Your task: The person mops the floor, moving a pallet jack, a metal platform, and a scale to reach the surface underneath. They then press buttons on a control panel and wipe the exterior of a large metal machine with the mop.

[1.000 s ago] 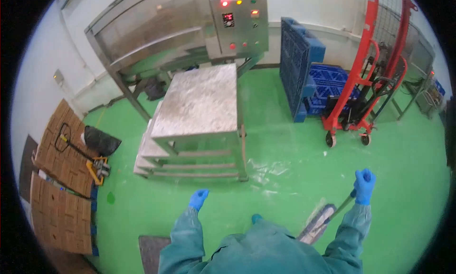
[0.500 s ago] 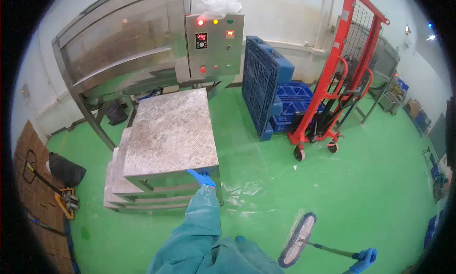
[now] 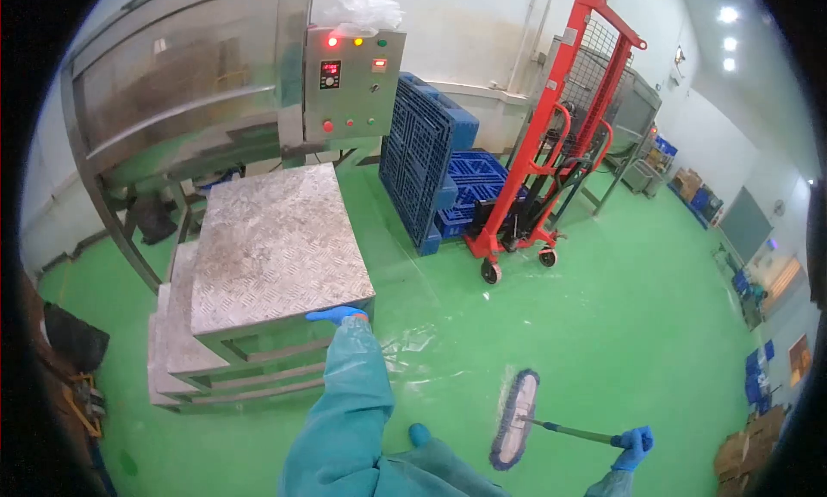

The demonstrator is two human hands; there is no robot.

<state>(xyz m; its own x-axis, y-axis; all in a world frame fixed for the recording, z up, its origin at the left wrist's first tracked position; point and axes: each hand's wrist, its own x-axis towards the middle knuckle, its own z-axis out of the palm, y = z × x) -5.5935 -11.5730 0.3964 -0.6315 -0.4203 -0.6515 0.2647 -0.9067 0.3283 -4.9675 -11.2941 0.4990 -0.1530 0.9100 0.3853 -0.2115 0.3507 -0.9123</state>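
My left hand [image 3: 338, 313], in a blue glove, grips the front edge of a metal step platform [image 3: 276, 247] near its right corner. The platform has a worn, patterned top and lower steps on its left side. My right hand [image 3: 636, 448], also gloved in blue, is closed around the handle of a flat mop [image 3: 515, 419]. The mop's long pale head with a blue-grey fringe lies on the green floor, right of my foot [image 3: 419, 434]. Fingers under the platform's edge are partly hidden.
A steel machine with a lit control box [image 3: 355, 88] stands behind the platform. Blue plastic pallets [image 3: 418, 161] and a red hand stacker [image 3: 551, 144] are further right. Cardboard boxes [image 3: 745, 450] sit at the right edge, and a dark bag [image 3: 76, 335] lies at left.
My view has turned right, so the surroundings appear shifted left. My left hand stays at the platform's edge. The mop, still in my right hand, appears slightly further left and up in view.
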